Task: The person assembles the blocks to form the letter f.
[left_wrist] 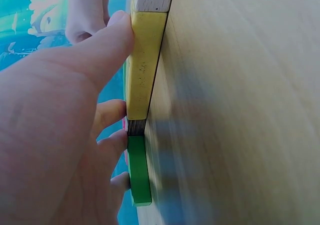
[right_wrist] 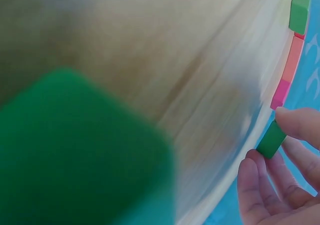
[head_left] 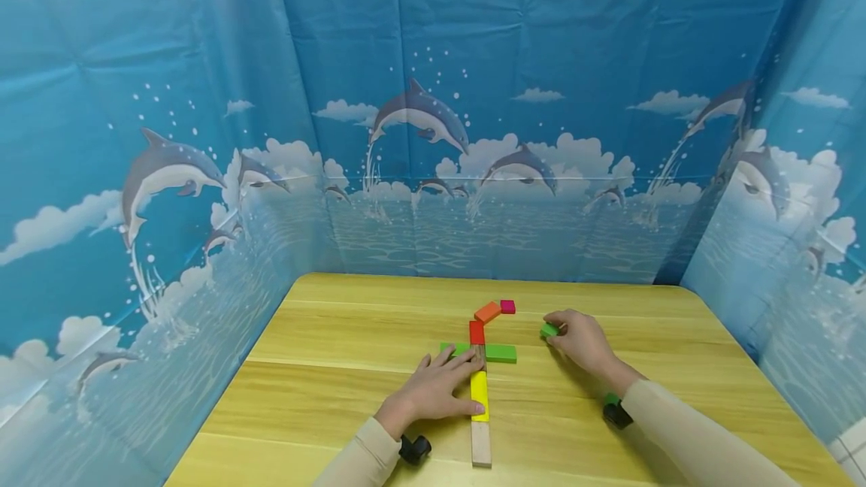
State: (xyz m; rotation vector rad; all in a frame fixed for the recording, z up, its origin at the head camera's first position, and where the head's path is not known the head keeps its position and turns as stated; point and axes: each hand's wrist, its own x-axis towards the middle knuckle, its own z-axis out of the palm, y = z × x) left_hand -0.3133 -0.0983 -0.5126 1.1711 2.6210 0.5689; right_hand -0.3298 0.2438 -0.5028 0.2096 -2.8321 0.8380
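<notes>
My left hand (head_left: 436,391) rests with spread, fairly straight fingers over a row of wooden blocks. Its thumb touches a yellow block (left_wrist: 145,65), while its other fingertips lie at a dark brown block (left_wrist: 136,127) and a green block (left_wrist: 139,170). Between thumb and fingers, my right hand (head_left: 585,340) pinches a small green block (right_wrist: 272,139) over the table, right of the row. The row runs from a pale wood block (head_left: 481,444) up to a red block (head_left: 476,332). From there an orange block (head_left: 487,313) slants to a pink block (head_left: 507,307).
Another green block (right_wrist: 75,150) looms large and blurred in the right wrist view; the right wrist mostly covers it in the head view. A green bar (head_left: 501,353) sticks out right of the row. A dolphin-print curtain (head_left: 433,231) surrounds the wooden table (head_left: 325,367).
</notes>
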